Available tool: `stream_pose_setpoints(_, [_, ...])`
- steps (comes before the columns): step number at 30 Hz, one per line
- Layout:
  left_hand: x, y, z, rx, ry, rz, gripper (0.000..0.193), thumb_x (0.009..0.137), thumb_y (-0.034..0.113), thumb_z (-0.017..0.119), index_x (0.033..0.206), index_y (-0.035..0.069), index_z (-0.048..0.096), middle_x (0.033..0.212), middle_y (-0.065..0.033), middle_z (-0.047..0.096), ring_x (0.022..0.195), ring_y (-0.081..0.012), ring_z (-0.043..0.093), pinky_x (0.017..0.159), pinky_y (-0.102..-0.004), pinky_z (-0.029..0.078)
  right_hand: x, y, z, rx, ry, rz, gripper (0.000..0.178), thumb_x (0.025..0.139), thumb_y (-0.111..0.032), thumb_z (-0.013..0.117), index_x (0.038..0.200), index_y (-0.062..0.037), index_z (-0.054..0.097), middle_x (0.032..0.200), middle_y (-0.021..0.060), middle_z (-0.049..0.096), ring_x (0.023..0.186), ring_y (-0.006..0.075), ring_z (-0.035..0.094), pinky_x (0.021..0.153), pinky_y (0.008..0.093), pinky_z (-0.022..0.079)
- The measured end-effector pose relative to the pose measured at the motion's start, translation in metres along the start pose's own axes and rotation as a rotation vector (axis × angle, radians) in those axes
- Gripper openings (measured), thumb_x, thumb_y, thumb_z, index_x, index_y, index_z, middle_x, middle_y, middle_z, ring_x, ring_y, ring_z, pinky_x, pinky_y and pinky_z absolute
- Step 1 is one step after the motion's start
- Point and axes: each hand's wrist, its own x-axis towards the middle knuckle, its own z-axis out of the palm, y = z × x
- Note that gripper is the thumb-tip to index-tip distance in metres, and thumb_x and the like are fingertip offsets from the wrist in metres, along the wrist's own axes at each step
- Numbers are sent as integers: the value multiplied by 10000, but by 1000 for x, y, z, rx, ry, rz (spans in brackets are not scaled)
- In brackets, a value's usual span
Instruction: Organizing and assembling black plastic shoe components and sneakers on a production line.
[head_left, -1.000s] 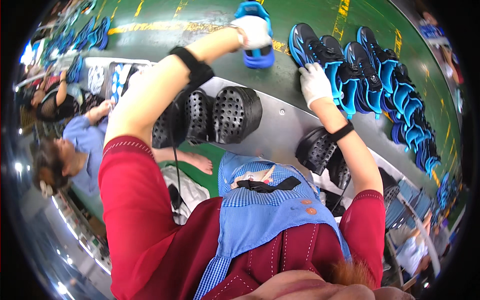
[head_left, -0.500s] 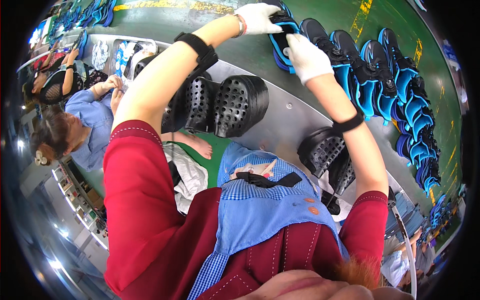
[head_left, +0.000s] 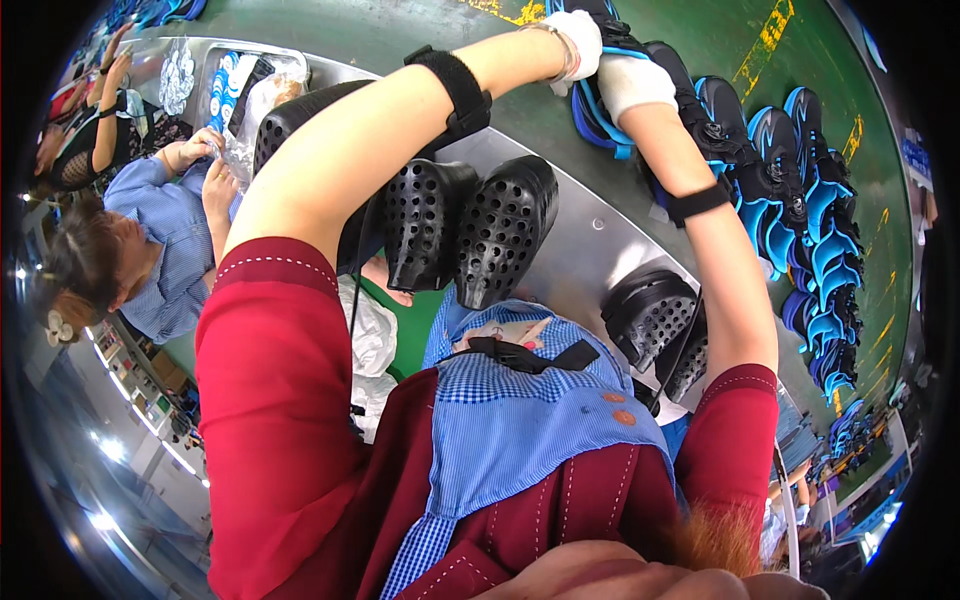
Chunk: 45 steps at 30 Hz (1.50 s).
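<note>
Both my hands wear white gloves and meet at a black shoe [head_left: 592,112] with bright blue lining, near the top of the view. My left hand [head_left: 576,46] is closed at its upper part, with the fingertips mostly hidden. Beside it my right hand [head_left: 636,86] is curled against the shoe, its back toward me and its fingers out of sight. Part of the shoe lies behind the gloves. More black shoes [head_left: 770,150] with blue linings stand in a row just right of my right hand.
Black perforated shoe-shaped forms [head_left: 507,228] stand along the metal bench edge [head_left: 590,240], with others [head_left: 650,315] by my right forearm. A green surface [head_left: 840,60] carries the shoes. At left, a co-worker in a blue shirt [head_left: 165,240] sits beside a tray [head_left: 308,66].
Both hands have moved slightly right and drawn closer together at the shoe. My left fingers, earlier spread over its opening, are now gathered. The whole view has shifted a little.
</note>
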Motion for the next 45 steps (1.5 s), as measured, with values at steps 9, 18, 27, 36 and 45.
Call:
stream_pose_setpoints(9, [9,-15,58,-974,417,-401,433,815,206,566,1191,-8,555,1053,-261,627,970,-308,643,832,-407,511,-83,25,-56,1155,-257,359,298,825,-174,441,1053,-54,589,597,55,562,457,121,513,451,280,430])
stream_pose_setpoints(18, [-100,-27,-32,-775,165,-86,509,853,255,569,1265,-26,467,1017,-219,625,957,-304,633,826,-387,513,-174,23,-46,224,443,8,538,723,-8,553,1234,-176,569,996,82,666,892,267,655,751,336,520])
stream_pose_setpoints(27, [-117,-6,-21,-2017,648,253,285,954,288,549,1114,52,564,980,-99,631,960,-215,612,800,-339,521,-168,1,-56,276,521,6,533,731,-1,532,1238,-163,561,1087,108,649,966,275,646,802,342,513])
stream_pose_setpoints(36, [-123,6,-23,-1939,907,-124,316,961,312,485,810,57,597,658,-79,613,630,-207,615,620,-322,495,-166,-37,-91,856,107,-18,578,780,-308,634,1296,-83,503,1072,128,647,930,220,634,860,323,489])
stream_pose_setpoints(45, [-103,-1,-1,-689,1062,-394,292,917,251,421,864,50,626,806,-170,651,800,-328,630,778,-416,464,-155,-51,-71,672,363,125,369,765,-397,627,936,-70,625,810,167,654,766,339,642,729,390,512])
